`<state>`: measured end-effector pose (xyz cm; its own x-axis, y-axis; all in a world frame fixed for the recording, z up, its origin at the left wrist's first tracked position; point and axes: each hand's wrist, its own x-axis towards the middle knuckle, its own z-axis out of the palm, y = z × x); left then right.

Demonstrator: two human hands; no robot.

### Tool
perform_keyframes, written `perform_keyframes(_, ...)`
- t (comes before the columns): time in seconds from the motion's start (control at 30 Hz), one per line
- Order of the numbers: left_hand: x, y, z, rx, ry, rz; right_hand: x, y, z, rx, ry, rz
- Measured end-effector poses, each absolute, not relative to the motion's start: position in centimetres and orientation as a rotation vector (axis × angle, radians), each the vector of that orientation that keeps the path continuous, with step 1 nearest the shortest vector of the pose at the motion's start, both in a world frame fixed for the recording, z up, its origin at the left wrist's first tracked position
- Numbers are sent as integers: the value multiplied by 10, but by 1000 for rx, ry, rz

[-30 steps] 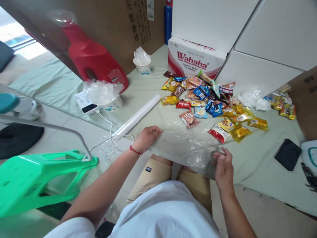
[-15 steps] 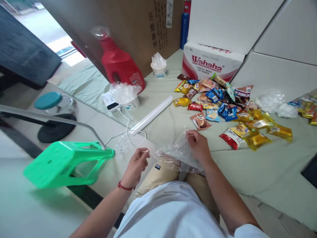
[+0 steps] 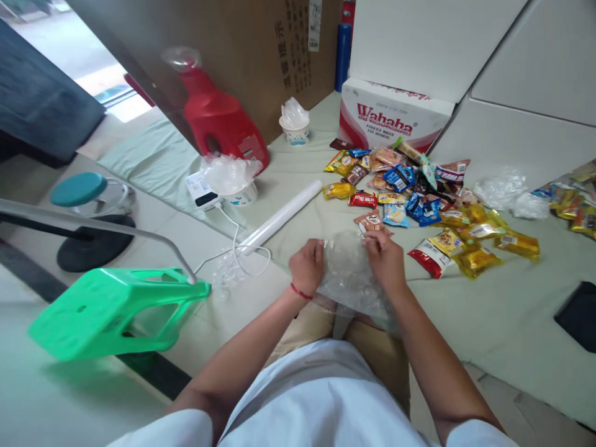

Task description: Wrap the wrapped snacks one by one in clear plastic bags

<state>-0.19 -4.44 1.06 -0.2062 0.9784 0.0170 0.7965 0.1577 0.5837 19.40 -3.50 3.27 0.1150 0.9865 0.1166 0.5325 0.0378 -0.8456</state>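
On green mat point(image 3: 488, 310), both hands grip crumpled plastic bag point(image 3: 349, 279).

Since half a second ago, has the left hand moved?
Yes. The left hand has come up and across to the clear plastic bag, away from the green stool, and now grips its left edge opposite the right hand.

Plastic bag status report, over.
Left hand and right hand both grip the clear plastic bag over the lap. Snack packets lie just beyond.
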Motion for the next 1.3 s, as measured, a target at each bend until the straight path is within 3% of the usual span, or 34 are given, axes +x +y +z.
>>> perform_keyframes(0.23,-4,-6,16,1720,2112,645,272,-59,14,-1831,-1324,383)
perform_keyframes(0.33,-2,1,16,1711,2138,577,279,-61,12,-1912,-1392,327)
perform_keyframes(0.5,0,1,10,1718,2110,560,261,-78,40,-1754,-1496,-80)
perform_keyframes(0.7,-9,9,21,1790,1957,877,184,-106,41,-1343,-2284,283)
perform_keyframes(0.87,-4,-33,61,1881,2021,1318,132,-104,11,-1648,-2230,356)
perform_keyframes(1.0,24,-58,58,2054,1599,920,118,-100,4,-1700,-2147,406)
perform_keyframes(1.1,35,-45,32,2061,1677,665,135,-97,7,-1616,-2168,457)
perform_keyframes(1.3,28,-10,6,2381,1607,412,229,-99,5,-1848,-1932,124)
